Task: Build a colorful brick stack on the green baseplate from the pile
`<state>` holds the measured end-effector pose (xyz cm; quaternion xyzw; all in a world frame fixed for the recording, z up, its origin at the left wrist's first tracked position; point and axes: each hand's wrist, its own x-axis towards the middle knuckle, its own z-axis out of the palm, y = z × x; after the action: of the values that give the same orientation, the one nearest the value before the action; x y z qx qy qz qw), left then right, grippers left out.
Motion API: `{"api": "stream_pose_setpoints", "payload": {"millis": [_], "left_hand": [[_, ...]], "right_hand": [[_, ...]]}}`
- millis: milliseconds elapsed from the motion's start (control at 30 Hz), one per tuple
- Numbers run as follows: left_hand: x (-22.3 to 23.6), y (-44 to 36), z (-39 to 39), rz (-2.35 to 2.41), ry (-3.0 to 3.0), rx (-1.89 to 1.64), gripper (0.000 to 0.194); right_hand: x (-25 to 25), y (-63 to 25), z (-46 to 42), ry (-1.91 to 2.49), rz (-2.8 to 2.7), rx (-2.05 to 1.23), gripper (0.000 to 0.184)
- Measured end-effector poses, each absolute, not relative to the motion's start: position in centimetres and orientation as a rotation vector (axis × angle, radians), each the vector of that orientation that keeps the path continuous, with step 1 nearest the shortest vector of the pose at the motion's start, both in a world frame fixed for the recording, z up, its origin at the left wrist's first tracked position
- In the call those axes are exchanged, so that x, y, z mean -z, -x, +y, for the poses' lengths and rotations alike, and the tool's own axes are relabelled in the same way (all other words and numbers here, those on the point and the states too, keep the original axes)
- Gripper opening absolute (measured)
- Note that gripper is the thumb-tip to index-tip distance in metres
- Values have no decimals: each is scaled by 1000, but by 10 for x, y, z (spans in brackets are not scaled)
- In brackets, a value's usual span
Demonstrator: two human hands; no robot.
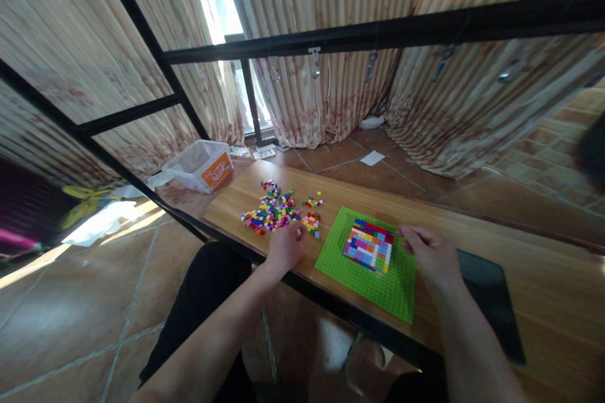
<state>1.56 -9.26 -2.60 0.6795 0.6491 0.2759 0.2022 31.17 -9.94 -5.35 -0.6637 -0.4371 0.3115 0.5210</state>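
Left hand (286, 247): fingers curled at the edge of the loose brick pile (276, 209), partly covering it; grip contents indistinct. The multicoloured brick block (368, 245) sits on the green baseplate (336, 252). Right hand (428, 253): fingertips nearly closed beside the block; held item, if any, unreadable.

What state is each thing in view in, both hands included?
Green square studded baseplate: lying flat.
Multicoloured brick block: assembled, on the baseplate.
Small multicoloured loose bricks: scattered.
Clear plastic box with orange label: open.
Flat black rectangular slab: lying flat.
Beige pleated curtains: mostly drawn.
Left hand: fingers curled, grip unclear.
Right hand: fingers curled, grip unclear.
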Motion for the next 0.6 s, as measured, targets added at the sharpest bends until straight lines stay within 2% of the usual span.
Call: {"api": "stream_pose_setpoints", "payload": {"millis": [200, 300, 600], "left_hand": [[22, 9, -105, 2028, -1882, -603, 9], [23, 17, -113, 2099, -1818, -594, 13], [29, 13, -115, 1966, -1843, -670, 19]], "right_hand": [[58, -315, -97, 1655, -1133, -732, 34], [60, -316, -96, 1681, -1164, -709, 37], [61, -316, -99, 1709, -1201, -687, 36]]}}
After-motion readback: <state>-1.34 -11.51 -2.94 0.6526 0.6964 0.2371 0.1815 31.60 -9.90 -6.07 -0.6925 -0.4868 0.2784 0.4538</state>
